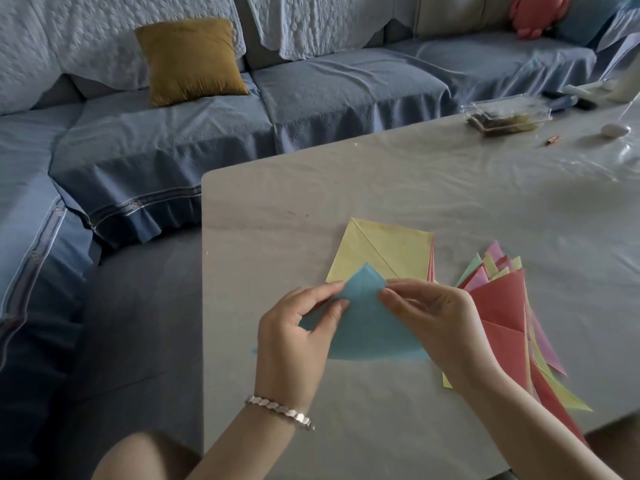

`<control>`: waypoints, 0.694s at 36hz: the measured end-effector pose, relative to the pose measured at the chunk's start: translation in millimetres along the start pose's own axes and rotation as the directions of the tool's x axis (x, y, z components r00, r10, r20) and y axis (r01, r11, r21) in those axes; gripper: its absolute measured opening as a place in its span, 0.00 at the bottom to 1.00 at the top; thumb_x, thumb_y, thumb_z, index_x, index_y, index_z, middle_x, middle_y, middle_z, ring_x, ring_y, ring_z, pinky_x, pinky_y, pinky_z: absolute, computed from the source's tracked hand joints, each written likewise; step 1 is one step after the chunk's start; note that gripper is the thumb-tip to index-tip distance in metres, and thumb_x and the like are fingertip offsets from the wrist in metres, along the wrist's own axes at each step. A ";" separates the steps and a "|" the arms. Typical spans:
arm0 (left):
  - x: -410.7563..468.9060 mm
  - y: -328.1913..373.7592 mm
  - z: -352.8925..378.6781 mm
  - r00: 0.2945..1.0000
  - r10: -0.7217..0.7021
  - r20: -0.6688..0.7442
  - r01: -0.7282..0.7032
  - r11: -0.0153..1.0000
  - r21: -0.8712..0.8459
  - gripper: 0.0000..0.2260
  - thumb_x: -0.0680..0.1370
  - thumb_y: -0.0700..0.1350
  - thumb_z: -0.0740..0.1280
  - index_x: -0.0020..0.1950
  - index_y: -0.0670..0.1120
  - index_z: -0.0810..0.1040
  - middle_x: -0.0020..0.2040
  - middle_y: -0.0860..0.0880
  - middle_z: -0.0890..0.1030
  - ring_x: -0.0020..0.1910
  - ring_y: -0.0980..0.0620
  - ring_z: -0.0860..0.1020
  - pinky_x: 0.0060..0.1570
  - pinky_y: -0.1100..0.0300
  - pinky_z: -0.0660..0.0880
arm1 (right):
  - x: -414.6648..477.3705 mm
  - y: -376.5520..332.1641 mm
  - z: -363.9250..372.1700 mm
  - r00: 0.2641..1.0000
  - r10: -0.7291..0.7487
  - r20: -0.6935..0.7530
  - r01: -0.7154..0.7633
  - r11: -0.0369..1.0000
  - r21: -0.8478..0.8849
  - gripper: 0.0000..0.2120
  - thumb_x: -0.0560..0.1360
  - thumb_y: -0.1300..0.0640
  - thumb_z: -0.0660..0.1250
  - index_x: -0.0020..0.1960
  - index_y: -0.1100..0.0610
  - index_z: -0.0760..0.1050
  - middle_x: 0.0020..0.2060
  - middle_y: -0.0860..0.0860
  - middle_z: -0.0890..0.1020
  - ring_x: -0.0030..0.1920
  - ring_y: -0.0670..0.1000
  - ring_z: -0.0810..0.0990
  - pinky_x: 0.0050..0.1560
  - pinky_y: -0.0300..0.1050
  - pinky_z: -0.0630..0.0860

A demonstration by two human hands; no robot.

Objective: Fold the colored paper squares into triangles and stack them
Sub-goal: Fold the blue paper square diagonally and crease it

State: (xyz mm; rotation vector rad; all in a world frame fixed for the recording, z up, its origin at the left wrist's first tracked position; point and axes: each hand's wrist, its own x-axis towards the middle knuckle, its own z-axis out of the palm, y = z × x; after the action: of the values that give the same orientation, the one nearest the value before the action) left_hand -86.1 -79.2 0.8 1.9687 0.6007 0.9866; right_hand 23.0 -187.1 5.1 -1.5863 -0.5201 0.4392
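Observation:
A blue paper (367, 323) folded into a triangle is held just above the table (433, 188), its tip pointing away from me. My left hand (298, 330) pinches its left edge near the tip. My right hand (433, 320) pinches the right edge close to the same tip. Behind it lies a stack of unfolded squares (384, 251) with a yellow sheet on top showing a diagonal crease. To the right a fanned pile of folded triangles (502, 303) in red, yellow, pink and green lies on the table, partly hidden under my right forearm.
A clear plastic box (502, 116), a small copper-coloured item (553, 140) and a white object (615, 129) sit at the table's far right. A blue sofa (311, 91) with a mustard cushion (190, 60) surrounds the table's left and far sides.

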 end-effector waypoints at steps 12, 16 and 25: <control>-1.5 9.2 -2.0 0.998 0.053 -0.043 -0.051 0.998 0.039 0.08 0.67 0.43 0.71 0.44 0.54 0.80 0.41 0.64 0.79 0.41 0.68 0.79 0.43 0.78 0.70 | -9.0 -10.3 1.6 0.998 0.049 -0.048 -0.043 0.992 0.120 0.05 0.66 0.63 0.73 0.34 0.54 0.81 0.30 0.45 0.83 0.30 0.39 0.79 0.34 0.28 0.72; -2.0 10.5 -2.5 0.999 0.037 -0.037 -0.036 0.999 0.024 0.08 0.67 0.42 0.72 0.44 0.53 0.81 0.40 0.64 0.80 0.40 0.67 0.79 0.42 0.78 0.70 | -9.6 -11.1 0.9 0.998 0.040 -0.051 -0.033 0.990 0.134 0.06 0.65 0.65 0.74 0.34 0.55 0.80 0.30 0.46 0.83 0.30 0.40 0.79 0.34 0.28 0.73; -2.6 14.9 -3.2 0.999 -0.040 -0.028 0.040 0.999 0.002 0.14 0.67 0.38 0.75 0.39 0.59 0.80 0.37 0.63 0.81 0.37 0.64 0.80 0.39 0.77 0.70 | -12.5 -14.5 1.2 0.997 0.025 -0.072 -0.015 0.992 0.128 0.08 0.65 0.65 0.73 0.38 0.53 0.81 0.30 0.45 0.83 0.30 0.39 0.78 0.33 0.27 0.71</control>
State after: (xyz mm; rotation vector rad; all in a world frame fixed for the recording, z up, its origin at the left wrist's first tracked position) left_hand -89.5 -87.5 13.3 1.9410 0.6546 0.9907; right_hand 11.1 -192.5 19.1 -1.4804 -0.4125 0.4195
